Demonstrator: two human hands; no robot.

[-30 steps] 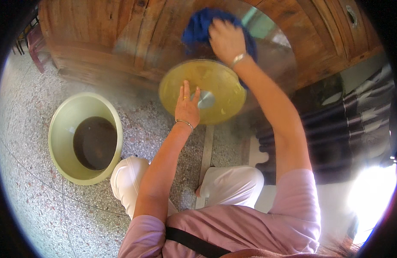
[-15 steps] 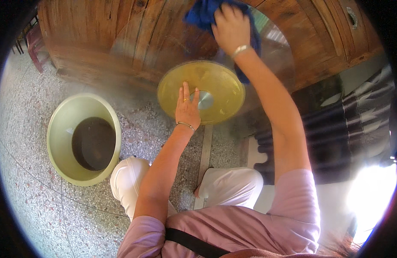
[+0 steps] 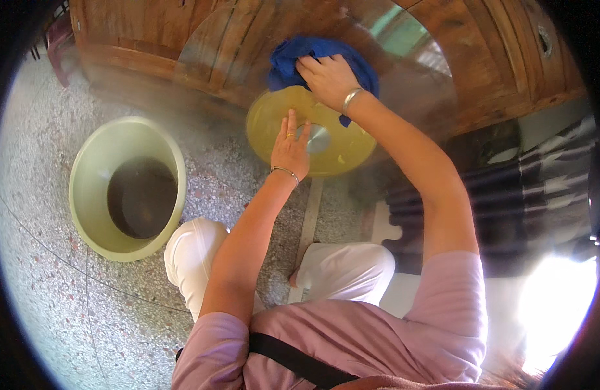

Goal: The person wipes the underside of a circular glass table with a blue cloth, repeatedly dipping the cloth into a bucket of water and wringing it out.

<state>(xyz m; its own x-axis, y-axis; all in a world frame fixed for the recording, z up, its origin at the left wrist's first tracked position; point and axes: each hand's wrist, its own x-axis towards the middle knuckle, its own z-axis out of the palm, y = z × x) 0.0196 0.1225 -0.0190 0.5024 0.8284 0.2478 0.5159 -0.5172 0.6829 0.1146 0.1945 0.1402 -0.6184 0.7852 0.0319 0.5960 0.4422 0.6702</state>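
A large round sheet of clear glass [image 3: 417, 97] spans the space before me, with a yellow disc [image 3: 267, 127] at its middle. The disc has a small silvery round centre [image 3: 318, 138]. My left hand [image 3: 291, 155] rests on the disc beside that centre, fingers stretched out and holding nothing. In my right hand [image 3: 331, 83] is a bunched blue cloth [image 3: 288, 60], pressed down over the disc's far edge and the glass around it. The cloth hides that edge, and one corner hangs out below my right wrist.
A pale green tub [image 3: 79, 195] holding dark liquid stands on the speckled floor [image 3: 40, 273] to my left. Wooden cabinet panels [image 3: 144, 32] show at the far side. Dark, striped fabric [image 3: 482, 208] lies to the right, and a reddish chair leg [image 3: 58, 52] shows far left.
My right hand and the blue cloth have come nearer, from the far part of the glass to the yellow disc's edge. My left hand stays on the disc. The view has shifted slightly.
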